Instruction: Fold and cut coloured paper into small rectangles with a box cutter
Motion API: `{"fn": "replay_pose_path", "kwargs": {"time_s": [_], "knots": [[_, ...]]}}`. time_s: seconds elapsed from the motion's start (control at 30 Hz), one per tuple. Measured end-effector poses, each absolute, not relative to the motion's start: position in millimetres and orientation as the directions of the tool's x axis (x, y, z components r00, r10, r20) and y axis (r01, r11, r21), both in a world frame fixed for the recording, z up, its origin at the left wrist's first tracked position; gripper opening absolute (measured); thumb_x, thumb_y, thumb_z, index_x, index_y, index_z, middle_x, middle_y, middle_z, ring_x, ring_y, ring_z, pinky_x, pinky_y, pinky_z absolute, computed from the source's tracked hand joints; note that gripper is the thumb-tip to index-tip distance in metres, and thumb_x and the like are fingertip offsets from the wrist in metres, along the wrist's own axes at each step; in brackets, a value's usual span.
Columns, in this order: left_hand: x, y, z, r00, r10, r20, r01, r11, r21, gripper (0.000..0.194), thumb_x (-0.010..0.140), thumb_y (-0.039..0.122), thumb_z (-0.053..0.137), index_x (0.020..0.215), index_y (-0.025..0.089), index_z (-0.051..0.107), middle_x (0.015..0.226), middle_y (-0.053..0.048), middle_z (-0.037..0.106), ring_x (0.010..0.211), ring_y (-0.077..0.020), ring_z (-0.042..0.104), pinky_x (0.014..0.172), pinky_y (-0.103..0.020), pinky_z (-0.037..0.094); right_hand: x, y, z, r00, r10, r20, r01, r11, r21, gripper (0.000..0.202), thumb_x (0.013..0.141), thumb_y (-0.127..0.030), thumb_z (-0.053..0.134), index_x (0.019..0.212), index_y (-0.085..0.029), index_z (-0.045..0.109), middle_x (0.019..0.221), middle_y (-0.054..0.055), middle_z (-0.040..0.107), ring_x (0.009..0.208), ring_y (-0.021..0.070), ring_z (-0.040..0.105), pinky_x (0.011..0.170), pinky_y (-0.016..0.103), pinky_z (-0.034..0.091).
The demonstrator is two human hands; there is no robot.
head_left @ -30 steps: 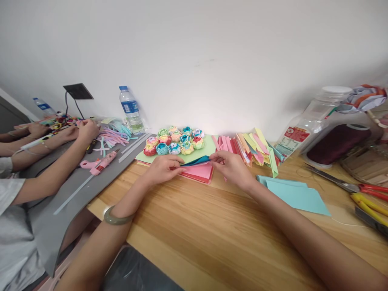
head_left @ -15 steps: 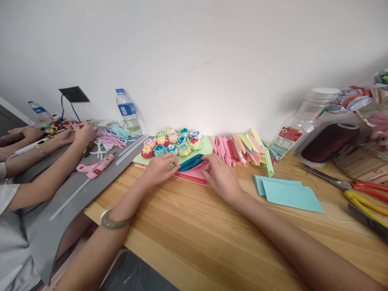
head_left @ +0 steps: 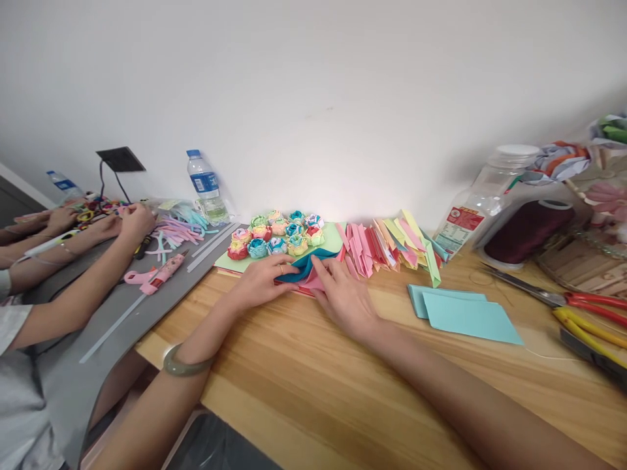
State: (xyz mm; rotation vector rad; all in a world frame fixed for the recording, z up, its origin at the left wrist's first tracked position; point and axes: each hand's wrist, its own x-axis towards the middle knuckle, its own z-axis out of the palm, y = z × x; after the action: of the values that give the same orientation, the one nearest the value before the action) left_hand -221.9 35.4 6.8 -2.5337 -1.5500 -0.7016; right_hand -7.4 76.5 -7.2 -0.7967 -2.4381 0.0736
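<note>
My left hand [head_left: 262,282] pinches the edge of a dark blue paper sheet [head_left: 304,266] lifted from a stack of coloured paper [head_left: 230,263] at the far side of the wooden table [head_left: 313,385]. My right hand [head_left: 343,297] lies on the pink sheets [head_left: 314,281] just under the blue one, fingers spread and bending a pink corner up. Several small folded paper roses [head_left: 277,234] sit on the green top sheet right behind both hands. I wear a green bangle [head_left: 183,367] on the left wrist.
Folded paper strips [head_left: 392,245] fan out to the right of the stack; two light blue folded sheets [head_left: 465,310] lie nearer. Scissors [head_left: 563,297], pliers, a thread spool [head_left: 524,232] and a plastic jar stand far right. Other people's arms, a pink glue gun [head_left: 157,274] and a water bottle [head_left: 206,186] are at left.
My right hand has slid left and down from the blue sheet's right end onto the pink sheets. The blue sheet is lifted and bunched more. The view shifted slightly.
</note>
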Motion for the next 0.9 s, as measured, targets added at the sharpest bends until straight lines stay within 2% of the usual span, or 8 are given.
{"fn": "replay_pose_path", "kwargs": {"time_s": [0.13,0.33,0.47,0.6,0.77,0.9], "knots": [[-224.7,38.4,3.6,0.377,0.83,0.412,0.863,-0.476,0.168,0.018,0.086,0.032,0.057,0.096,0.021,0.068,0.105,-0.008,0.064,0.097,-0.02,0.06,0.082,-0.031,0.048,-9.5,76.0,-8.5,-0.681,0.539,0.496,0.528,0.83,-0.179,0.057,0.083,-0.015,0.046,0.137,-0.008,0.031,0.116,0.016,0.054,0.106,0.0261,0.052,0.1,0.054,0.033],[-229.1,40.3,1.5,0.339,0.855,0.393,0.866,-0.446,0.225,0.024,0.088,0.037,0.053,0.1,0.021,0.068,0.104,-0.007,0.065,0.098,-0.02,0.06,0.086,-0.031,0.046,-8.4,73.7,-8.7,-0.707,0.51,0.491,0.513,0.847,-0.141,0.065,0.081,-0.016,0.047,0.14,-0.003,0.023,0.126,0.021,0.049,0.114,0.0287,0.047,0.099,0.053,0.035],[-230.6,41.9,2.1,0.296,0.875,0.383,0.862,-0.418,0.288,0.025,0.088,0.039,0.052,0.099,0.022,0.068,0.101,-0.006,0.066,0.099,-0.0197,0.06,0.087,-0.03,0.046,-6.9,71.8,-9.6,-0.715,0.494,0.495,0.5,0.856,-0.132,0.067,0.08,-0.016,0.048,0.141,-0.006,0.022,0.13,0.021,0.046,0.12,0.0287,0.044,0.1,0.052,0.034],[-230.0,44.1,3.6,0.268,0.884,0.383,0.85,-0.405,0.338,0.026,0.087,0.04,0.055,0.097,0.021,0.069,0.096,-0.005,0.068,0.095,-0.0193,0.061,0.084,-0.029,0.047,-6.1,71.3,-10.4,-0.694,0.504,0.514,0.513,0.847,-0.138,0.062,0.081,-0.013,0.047,0.139,-0.008,0.027,0.128,0.019,0.048,0.117,0.0273,0.046,0.102,0.053,0.03],[-228.5,44.8,5.2,0.258,0.884,0.39,0.831,-0.409,0.377,0.026,0.088,0.04,0.053,0.095,0.021,0.07,0.095,-0.004,0.069,0.093,-0.019,0.062,0.083,-0.029,0.047,-5.1,71.3,-9.7,-0.632,0.539,0.557,0.544,0.82,-0.178,0.056,0.085,-0.022,0.049,0.137,-0.012,0.033,0.116,0.016,0.053,0.107,0.0265,0.05,0.092,0.049,0.042],[-227.5,43.6,6.7,0.26,0.884,0.389,0.823,-0.414,0.389,0.027,0.088,0.04,0.052,0.095,0.022,0.07,0.093,-0.005,0.069,0.091,-0.0191,0.062,0.082,-0.03,0.047,-2.4,72.7,-6.2,-0.563,0.579,0.59,0.574,0.787,-0.225,0.039,0.087,-0.023,0.047,0.125,-0.016,0.05,0.106,0.014,0.055,0.099,0.0255,0.051,0.076,0.041,0.049]]}}
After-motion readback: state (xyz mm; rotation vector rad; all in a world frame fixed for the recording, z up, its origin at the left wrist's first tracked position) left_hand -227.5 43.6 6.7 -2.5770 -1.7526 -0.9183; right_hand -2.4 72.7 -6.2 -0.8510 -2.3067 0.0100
